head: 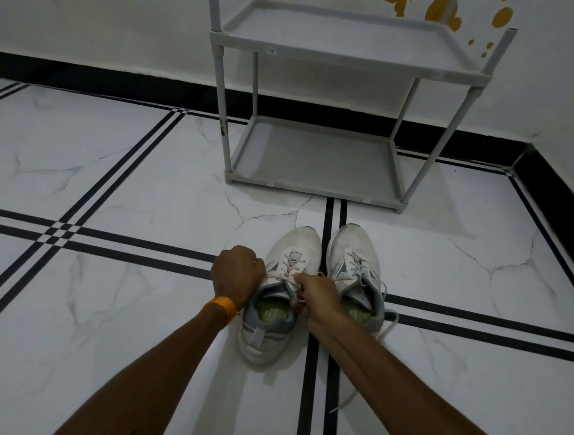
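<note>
Tying the lace (279, 278) of a white shoe (298, 247), standing on the floor (143, 189) just in front of the shoe rack (317, 158). Gripping one lace end in the curled left hand (238, 273), pinching the other with the right hand (319, 297). Seems mid-knot; next, crossing both ends and pulling evenly, without dragging the shoe.
</note>
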Demonstrator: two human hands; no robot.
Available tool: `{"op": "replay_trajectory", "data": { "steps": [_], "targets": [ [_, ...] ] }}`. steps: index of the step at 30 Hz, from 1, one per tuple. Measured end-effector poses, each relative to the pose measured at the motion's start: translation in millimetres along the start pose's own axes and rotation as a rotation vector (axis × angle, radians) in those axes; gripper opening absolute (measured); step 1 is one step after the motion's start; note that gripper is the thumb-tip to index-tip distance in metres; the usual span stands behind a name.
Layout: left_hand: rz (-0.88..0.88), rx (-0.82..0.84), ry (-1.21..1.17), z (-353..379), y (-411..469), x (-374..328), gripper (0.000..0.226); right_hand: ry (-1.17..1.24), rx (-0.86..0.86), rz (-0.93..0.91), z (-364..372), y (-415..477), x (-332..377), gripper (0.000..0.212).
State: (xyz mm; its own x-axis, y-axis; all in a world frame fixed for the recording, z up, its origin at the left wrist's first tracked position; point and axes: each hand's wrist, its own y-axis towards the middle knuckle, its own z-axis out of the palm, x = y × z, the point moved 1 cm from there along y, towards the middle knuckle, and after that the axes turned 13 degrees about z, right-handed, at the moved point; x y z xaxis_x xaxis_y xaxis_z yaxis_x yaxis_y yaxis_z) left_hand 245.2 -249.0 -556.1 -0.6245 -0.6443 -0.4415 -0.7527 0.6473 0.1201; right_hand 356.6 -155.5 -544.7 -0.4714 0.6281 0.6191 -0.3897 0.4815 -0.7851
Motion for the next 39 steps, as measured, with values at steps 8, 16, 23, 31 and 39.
{"op": "replay_trajectory", "data": {
  "steps": [8, 16, 23, 31, 39],
  "targets": [
    [0.006, -0.035, 0.035, -3.1, -5.9, 13.7, 0.036, 0.161, 0.044, -0.010, 14.3, -10.4, -8.8, 0.016],
    [-0.049, -0.103, 0.150, -32.9, 2.3, 58.9, 0.034, 0.036, 0.301, 0.021, 63.4, -20.8, -4.8, 0.020],
    [0.171, -0.315, -0.086, -46.3, 10.4, -33.0, 0.035, -0.748, -0.304, -0.630, -43.5, -33.5, 39.4, 0.032],
    [0.460, 0.233, -0.092, 33.0, 0.6, -111.6, 0.024, -1.031, -0.511, -0.460, -124.6, 1.1, 44.8, 0.019],
    [0.251, 0.278, -0.358, 37.0, 1.4, -116.1, 0.022, -0.457, -0.353, -0.262, -128.5, 2.3, 39.5, 0.023]
  ]
}}
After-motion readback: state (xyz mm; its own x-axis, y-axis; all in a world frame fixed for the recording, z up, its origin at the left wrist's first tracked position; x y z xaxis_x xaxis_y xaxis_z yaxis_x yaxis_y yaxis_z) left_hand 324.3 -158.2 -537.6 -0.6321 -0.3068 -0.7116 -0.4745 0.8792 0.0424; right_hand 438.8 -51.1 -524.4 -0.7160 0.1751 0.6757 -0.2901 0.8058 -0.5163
